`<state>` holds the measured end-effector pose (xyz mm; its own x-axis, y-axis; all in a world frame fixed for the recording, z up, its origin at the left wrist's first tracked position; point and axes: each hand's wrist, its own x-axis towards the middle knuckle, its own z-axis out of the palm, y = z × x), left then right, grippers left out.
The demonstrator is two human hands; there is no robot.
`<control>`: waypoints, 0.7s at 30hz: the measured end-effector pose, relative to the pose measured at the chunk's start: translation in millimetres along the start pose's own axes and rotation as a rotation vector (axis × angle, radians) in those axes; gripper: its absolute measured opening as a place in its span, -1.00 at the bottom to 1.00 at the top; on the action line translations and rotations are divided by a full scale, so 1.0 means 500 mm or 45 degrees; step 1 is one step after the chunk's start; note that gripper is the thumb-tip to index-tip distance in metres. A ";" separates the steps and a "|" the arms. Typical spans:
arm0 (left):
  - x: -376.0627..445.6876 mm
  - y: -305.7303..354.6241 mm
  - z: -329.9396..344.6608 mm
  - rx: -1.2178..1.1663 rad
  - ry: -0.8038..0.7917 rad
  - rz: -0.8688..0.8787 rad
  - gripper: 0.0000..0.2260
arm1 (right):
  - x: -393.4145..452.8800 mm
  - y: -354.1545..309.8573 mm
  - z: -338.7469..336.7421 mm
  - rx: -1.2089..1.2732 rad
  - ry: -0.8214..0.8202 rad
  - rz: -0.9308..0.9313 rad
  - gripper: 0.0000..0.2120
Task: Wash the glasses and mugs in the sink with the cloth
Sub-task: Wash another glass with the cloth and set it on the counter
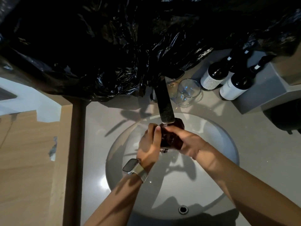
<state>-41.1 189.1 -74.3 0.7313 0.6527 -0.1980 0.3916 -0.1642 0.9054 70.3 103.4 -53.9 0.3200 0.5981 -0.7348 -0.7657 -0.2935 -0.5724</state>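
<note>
Two bare forearms enter from the bottom of the frame and meet just above centre, over a round white sink (219, 168) whose overflow hole (183, 209) sits at the bottom edge of the basin. A smartwatch (131, 165) with a pale strap sits on the left wrist. The left hand (149, 144) curls around the left side of a dark brown object (171, 139), thumb up along its edge. The right hand (187, 142) wraps the right side, fingers closed over the top. The object looks like a cloth bunched around something; whether a glass or mug is inside cannot be told. It is held directly under the tip of the dark flat faucet spout (163, 101), which runs from centre frame down to the hands. Beyond, right of the spout, a clear glass (189, 92) stands on the pale counter (252, 144). Farther to the upper right stand two dark bottles (213, 77) with white labels. Crumpled black plastic sheeting (114, 46) fills the top of the frame. A wooden surface (24, 160) occupies the left.
</note>
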 end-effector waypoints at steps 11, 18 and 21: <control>0.005 0.004 0.000 -0.128 0.077 -0.062 -0.66 | -0.003 0.010 0.012 -0.018 0.098 -0.128 -0.78; 0.038 0.028 0.002 -0.680 -0.236 -0.794 -0.47 | -0.019 0.021 0.007 -0.356 0.096 -0.445 -0.83; 0.027 0.028 0.013 -0.610 0.069 -0.698 -0.64 | -0.019 0.017 0.013 -0.282 0.082 -0.384 -0.80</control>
<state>-22.0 190.5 -66.6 0.4669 0.5859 -0.6624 0.3970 0.5305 0.7490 57.3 100.1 -49.3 0.5525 0.6361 -0.5387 -0.4947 -0.2700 -0.8261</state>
